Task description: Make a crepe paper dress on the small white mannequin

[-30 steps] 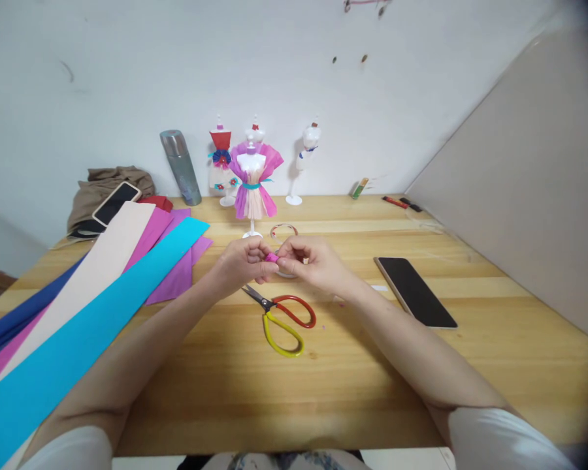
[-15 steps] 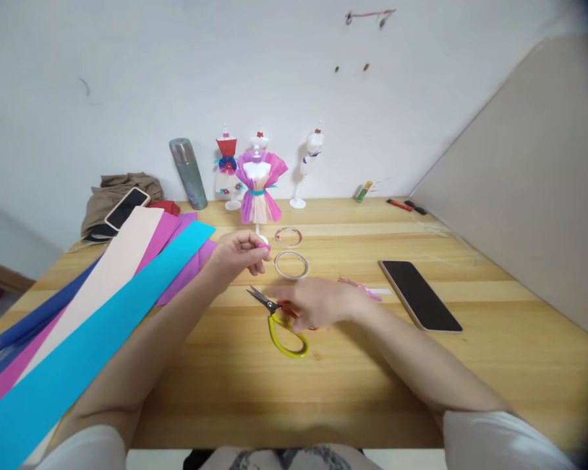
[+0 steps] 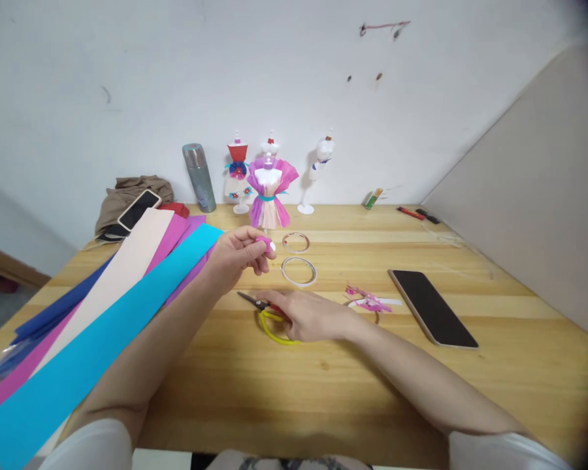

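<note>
My left hand (image 3: 242,258) pinches a small piece of pink paper (image 3: 262,244) with a white tip between thumb and fingers, held above the table. Lower and to the right, my right hand (image 3: 306,316) is closed over the handles of a pair of scissors (image 3: 269,320) with yellow and red grips. The dark blades point left, and the fingers hide part of the grips. Just beyond my hands lie two rolls of narrow tape (image 3: 298,282). A small mannequin (image 3: 269,196) in a pink and cream paper dress with a blue belt stands behind my left hand.
Long strips of blue crepe paper (image 3: 102,333), cream, pink and purple paper cover the left side. A phone (image 3: 434,307) and pink scraps (image 3: 370,300) lie right. At the back stand a flask (image 3: 199,179), other mannequins (image 3: 318,170) and a green tube (image 3: 373,198).
My right hand has closed on the scissors, which have shifted a little left. The pink paper in my left hand has turned, showing its white tip. The view has swung slightly left.
</note>
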A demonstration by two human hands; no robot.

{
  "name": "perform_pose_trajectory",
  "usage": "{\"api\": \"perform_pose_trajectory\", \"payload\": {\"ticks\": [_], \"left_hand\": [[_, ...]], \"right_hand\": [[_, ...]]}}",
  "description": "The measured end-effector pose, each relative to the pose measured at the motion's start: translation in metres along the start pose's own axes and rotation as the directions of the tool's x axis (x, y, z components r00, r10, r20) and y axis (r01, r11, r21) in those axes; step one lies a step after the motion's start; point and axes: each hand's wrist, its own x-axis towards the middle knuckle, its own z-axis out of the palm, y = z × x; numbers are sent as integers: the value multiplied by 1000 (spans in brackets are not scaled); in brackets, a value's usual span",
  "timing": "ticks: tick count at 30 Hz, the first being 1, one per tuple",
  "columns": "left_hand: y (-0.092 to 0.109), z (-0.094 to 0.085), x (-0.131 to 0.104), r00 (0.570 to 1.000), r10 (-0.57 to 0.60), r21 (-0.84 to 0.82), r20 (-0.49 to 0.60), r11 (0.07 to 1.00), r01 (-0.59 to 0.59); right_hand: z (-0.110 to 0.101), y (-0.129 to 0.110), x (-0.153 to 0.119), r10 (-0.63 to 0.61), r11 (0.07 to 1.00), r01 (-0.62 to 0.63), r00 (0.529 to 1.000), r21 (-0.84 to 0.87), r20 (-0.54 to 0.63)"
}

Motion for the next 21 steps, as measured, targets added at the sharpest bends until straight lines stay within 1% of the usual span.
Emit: {"api": "perform_pose_trajectory", "payload": {"ticks": [3,5,7,10,11,12,14,16,19,21], "left_hand": [[13,-1,-5,998,63,19,-4,998,-63],[23,-1,-10,993,116,38,8,993,-116],[31,-1,-13,987,159,54,38,985,-161],[35,1,-16,982,173,77,68,981,-178],[34,2,-16,985,164,85,62,982,-168],[32,3,-15,988,148,93,46,984,-152],[27,5,-13,994,110,108,3,988,-110],[21,7,-11,997,82,124,-14,989,-79],[14,9,-9,997,71,153,-3,986,-70],[10,8,-7,997,77,168,-6,983,-75]], "right_hand": [[-9,8,3,60,969,-44,996,242,-60],[-18,13,4,72,918,-17,990,397,-124],[-27,15,2,73,847,34,981,530,-179],[-38,14,-5,34,694,148,971,705,-238],[-40,12,-7,5,654,199,964,730,-267],[-41,10,-9,-26,640,246,954,728,-299],[-40,6,-10,-59,679,304,930,669,-363],[-37,3,-10,-26,749,307,899,587,-437],[-33,-3,-9,87,856,214,837,470,-540],[-33,-5,-9,90,925,152,802,348,-590]]}}
